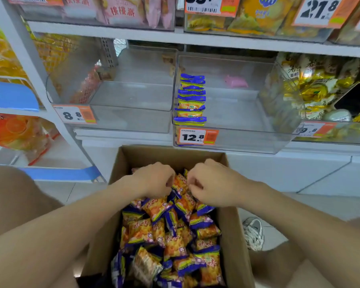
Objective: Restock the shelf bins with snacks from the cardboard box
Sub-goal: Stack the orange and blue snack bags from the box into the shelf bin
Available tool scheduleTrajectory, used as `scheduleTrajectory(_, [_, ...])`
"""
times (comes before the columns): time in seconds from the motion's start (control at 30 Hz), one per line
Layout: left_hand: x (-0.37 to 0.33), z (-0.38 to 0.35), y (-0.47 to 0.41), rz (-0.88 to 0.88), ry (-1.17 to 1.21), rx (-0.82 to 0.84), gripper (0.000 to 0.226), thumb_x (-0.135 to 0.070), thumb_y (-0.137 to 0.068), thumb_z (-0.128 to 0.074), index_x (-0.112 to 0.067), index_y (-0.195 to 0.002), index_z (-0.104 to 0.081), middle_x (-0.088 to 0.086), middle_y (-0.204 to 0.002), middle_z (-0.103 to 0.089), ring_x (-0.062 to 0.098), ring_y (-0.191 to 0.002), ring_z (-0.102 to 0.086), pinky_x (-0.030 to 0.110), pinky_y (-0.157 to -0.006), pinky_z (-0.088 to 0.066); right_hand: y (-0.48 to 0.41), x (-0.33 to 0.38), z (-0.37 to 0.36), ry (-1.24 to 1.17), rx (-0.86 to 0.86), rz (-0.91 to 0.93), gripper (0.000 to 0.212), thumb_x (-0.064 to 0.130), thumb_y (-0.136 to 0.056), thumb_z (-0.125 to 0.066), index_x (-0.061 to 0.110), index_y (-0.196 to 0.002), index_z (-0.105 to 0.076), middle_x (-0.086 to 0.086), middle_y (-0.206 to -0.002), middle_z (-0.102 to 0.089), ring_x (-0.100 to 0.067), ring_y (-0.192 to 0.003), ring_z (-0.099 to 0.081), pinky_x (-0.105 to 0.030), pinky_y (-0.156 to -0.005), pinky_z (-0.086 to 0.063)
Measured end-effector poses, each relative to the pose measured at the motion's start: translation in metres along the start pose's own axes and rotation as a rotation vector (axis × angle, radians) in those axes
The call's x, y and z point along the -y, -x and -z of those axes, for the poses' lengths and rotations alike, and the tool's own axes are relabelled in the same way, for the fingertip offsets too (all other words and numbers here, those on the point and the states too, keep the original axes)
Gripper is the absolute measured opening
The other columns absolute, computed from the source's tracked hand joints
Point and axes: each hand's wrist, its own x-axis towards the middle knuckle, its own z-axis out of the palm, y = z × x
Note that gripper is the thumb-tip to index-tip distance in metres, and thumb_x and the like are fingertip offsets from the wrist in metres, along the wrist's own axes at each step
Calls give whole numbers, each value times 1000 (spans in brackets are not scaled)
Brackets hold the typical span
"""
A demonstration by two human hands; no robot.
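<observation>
An open cardboard box [231,235] stands on the floor in front of me, full of small orange-and-blue snack packets [170,235]. Both hands are down in its far end. My left hand [154,179] and my right hand [212,183] have their fingers curled onto the same packet [180,183] between them. On the shelf above, a clear bin [237,140] with a 12.8 price tag holds a row of the same packets [191,98] along its left wall. The clear bin [133,119] to its left, tagged 8.8, holds nothing I can see.
A bin of gold-wrapped snacks [312,94] with a dark phone [353,98] on top sits at the right. Upper shelf bins hold pink and yellow bags. A pink packet [236,81] lies at the back of the 12.8 bin. A white shoe [254,233] is beside the box.
</observation>
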Motion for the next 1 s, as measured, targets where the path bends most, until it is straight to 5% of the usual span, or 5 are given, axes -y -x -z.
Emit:
scheduleTrajectory(0.23, [19, -60, -3, 13, -123, 304, 54, -17, -107, -52, -9, -157, -34, 11, -158, -37, 28, -141, -43, 37, -114, -43, -28, -40, -93, 91, 8, -140, 33, 12, -99, -51, 17, -67, -55, -2, -62, -57, -21, -59, -61, -48, -59, -60])
scheduleTrajectory(0.5, [23, -71, -4, 31, -222, 239, 48, -36, -91, -76, -23, -135, -59, 7, -143, -41, 33, -133, -45, 54, -115, -36, -63, -53, -119, 52, -172, -97, 16, 21, -104, -51, 17, -98, -65, -1, -87, -68, -18, -76, -65, -39, -68, -59])
scheduleTrajectory(0.67, [38, -71, 2, -30, -79, 257, 39, -36, -84, -83, -31, -104, -51, -1, -127, -34, 24, -110, -47, 41, -93, -47, -81, -54, -123, 22, -179, -8, 20, 17, -105, -54, 18, -123, -62, -2, -112, -66, -20, -99, -65, -35, -82, -58])
scheduleTrajectory(0.83, [53, -70, 9, -98, 140, 272, 54, -23, -80, -86, -29, -118, -47, -7, -114, -54, 17, -103, -54, 30, -83, -48, -98, -50, -146, -16, -23, -184, 61, 12, -104, -56, 14, -159, -32, -16, -137, -57, -34, -118, -61, -42, -92, -56])
scheduleTrajectory(1.0, [58, -59, 5, 14, 207, 190, 55, -14, -86, -82, -22, -130, -49, -2, -115, -62, 18, -100, -63, 29, -79, -57, -114, -50, -152, -28, 5, -295, 71, 33, -99, -67, 12, -156, -31, -19, -133, -58, -40, -126, -54, -47, -104, -49])
